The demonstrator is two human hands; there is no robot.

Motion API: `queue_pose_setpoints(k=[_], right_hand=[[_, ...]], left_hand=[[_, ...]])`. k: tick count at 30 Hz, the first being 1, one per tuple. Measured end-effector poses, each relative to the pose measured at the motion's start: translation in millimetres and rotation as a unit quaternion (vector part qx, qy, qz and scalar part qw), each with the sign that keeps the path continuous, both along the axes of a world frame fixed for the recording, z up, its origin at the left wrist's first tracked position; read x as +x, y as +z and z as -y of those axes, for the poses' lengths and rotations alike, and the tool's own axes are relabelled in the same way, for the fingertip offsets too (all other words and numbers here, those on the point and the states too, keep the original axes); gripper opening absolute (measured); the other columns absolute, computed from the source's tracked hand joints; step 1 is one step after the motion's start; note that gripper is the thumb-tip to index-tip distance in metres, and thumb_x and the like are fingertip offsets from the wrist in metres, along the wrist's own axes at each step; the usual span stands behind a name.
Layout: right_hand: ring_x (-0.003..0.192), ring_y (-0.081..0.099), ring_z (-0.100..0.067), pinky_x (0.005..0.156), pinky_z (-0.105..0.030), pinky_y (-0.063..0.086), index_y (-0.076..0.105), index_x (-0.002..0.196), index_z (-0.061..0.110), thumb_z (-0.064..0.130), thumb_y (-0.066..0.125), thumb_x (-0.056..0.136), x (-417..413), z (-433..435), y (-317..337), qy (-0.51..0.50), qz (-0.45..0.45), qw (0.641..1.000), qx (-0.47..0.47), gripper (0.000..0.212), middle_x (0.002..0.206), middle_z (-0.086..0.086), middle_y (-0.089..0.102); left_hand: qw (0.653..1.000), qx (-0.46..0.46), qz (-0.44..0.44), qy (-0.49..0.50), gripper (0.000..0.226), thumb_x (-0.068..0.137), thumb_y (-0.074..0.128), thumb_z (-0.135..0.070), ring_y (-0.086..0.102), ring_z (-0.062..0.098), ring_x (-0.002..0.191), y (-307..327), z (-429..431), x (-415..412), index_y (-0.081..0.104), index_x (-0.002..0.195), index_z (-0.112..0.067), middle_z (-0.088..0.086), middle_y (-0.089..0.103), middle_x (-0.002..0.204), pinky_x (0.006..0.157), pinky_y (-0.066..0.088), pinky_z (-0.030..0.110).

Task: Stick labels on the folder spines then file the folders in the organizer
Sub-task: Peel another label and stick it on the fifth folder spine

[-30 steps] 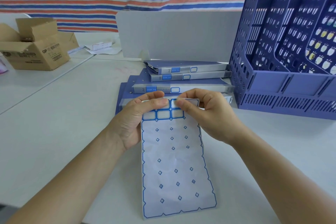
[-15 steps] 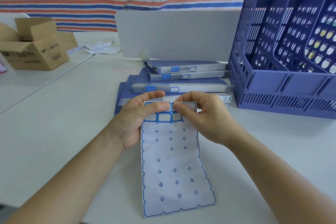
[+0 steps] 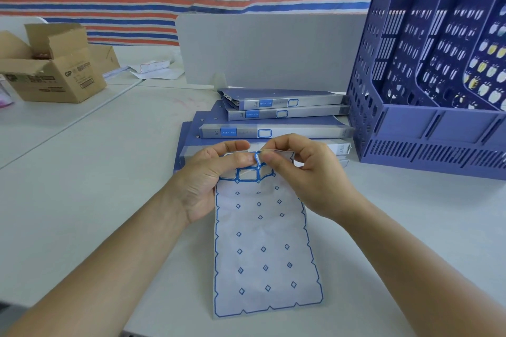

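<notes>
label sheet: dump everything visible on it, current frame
The label sheet is a long, thin, slightly creased white backing with a blue scalloped border and rows of small blue diamonds where labels are gone. Blue-framed labels sit only near its far end. It lies lengthwise over the table, far end lifted. The left hand grips the far-left corner; the right hand pinches a label curling up there.

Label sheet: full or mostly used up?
Mostly used: the white blue-bordered label sheet keeps labels only in its top rows; below, only small diamond scraps remain.
</notes>
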State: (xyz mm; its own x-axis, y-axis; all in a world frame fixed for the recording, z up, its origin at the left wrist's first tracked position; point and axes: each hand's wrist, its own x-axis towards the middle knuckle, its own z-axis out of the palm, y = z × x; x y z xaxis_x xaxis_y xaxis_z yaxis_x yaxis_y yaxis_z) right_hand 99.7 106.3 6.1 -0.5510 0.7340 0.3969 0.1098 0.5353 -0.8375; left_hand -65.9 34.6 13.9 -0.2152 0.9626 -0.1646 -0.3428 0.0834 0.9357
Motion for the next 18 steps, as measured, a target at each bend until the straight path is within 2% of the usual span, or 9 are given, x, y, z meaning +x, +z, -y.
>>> queue_pose_setpoints(k=[6, 7, 8, 10, 13, 15, 18], right_hand=[[0.046, 0.042, -0.003, 0.048, -0.01, 0.033, 0.07, 0.086, 0.027, 0.025, 0.067, 0.093, 2, -1, 3, 0.017, -0.019, 0.999, -0.029, 0.008, 0.053, 0.024, 0.056], [0.047, 0.044, -0.004, 0.049, -0.012, 0.036, 0.071, 0.088, 0.027, 0.027, 0.067, 0.093, 3, -2, 3, 0.013, -0.012, 0.999, -0.031, 0.006, 0.055, 0.023, 0.059], [0.05, 0.05, -0.005, 0.052, -0.015, 0.042, 0.072, 0.092, 0.028, 0.032, 0.068, 0.092, 4, -4, 3, 0.007, 0.0, 1.0, -0.027, 0.005, 0.062, 0.023, 0.063], [0.065, 0.058, -0.002, 0.058, -0.018, 0.046, 0.071, 0.105, 0.034, 0.042, 0.069, 0.088, 8, -8, 2, -0.026, 0.04, 0.999, 0.017, 0.019, 0.082, 0.027, 0.067], [0.093, 0.057, -0.002, 0.07, -0.023, 0.053, 0.062, 0.123, 0.041, 0.049, 0.065, 0.088, 14, -12, 4, -0.038, 0.097, 0.987, 0.125, 0.036, 0.103, 0.024, 0.06], [0.095, 0.059, -0.009, 0.075, -0.032, 0.056, 0.057, 0.129, 0.044, 0.051, 0.06, 0.09, 17, -13, 4, -0.018, 0.13, 0.975, 0.179, 0.039, 0.108, 0.021, 0.056], [0.092, 0.059, -0.012, 0.074, -0.038, 0.054, 0.054, 0.132, 0.049, 0.048, 0.058, 0.093, 17, -13, 3, -0.005, 0.161, 0.964, 0.211, 0.039, 0.113, 0.021, 0.053]], left_hand=[[0.999, -0.005, 0.04, -0.004, 0.03, 0.068, 0.07, -0.011, 0.073, 0.021, 0.074, 1, 0, -1, 0.067, 0.098, -0.014, 0.008, 0.075, 0.086, 0.069, 0.061, 0.034], [0.999, -0.008, 0.048, -0.005, 0.028, 0.068, 0.07, -0.011, 0.073, 0.021, 0.074, 2, 1, -1, 0.068, 0.095, -0.014, 0.008, 0.075, 0.085, 0.069, 0.061, 0.035], [0.998, -0.012, 0.056, -0.004, 0.027, 0.067, 0.07, -0.011, 0.073, 0.022, 0.073, 2, 1, -2, 0.068, 0.094, -0.015, 0.008, 0.075, 0.085, 0.069, 0.061, 0.036], [0.997, -0.022, 0.069, 0.001, 0.028, 0.065, 0.071, -0.011, 0.073, 0.023, 0.073, 3, 1, -2, 0.068, 0.093, -0.015, 0.009, 0.075, 0.085, 0.072, 0.061, 0.04], [0.997, -0.033, 0.076, 0.006, 0.031, 0.063, 0.072, -0.01, 0.073, 0.025, 0.077, 5, 2, -4, 0.069, 0.094, -0.014, 0.01, 0.075, 0.09, 0.077, 0.059, 0.044], [0.997, -0.04, 0.068, 0.003, 0.039, 0.064, 0.073, -0.009, 0.073, 0.027, 0.083, 5, 2, -5, 0.069, 0.102, -0.012, 0.013, 0.073, 0.1, 0.08, 0.058, 0.044], [0.997, -0.054, 0.054, -0.009, 0.056, 0.07, 0.07, -0.006, 0.071, 0.031, 0.093, 4, 2, -7, 0.062, 0.125, -0.003, 0.017, 0.072, 0.107, 0.08, 0.06, 0.042]])
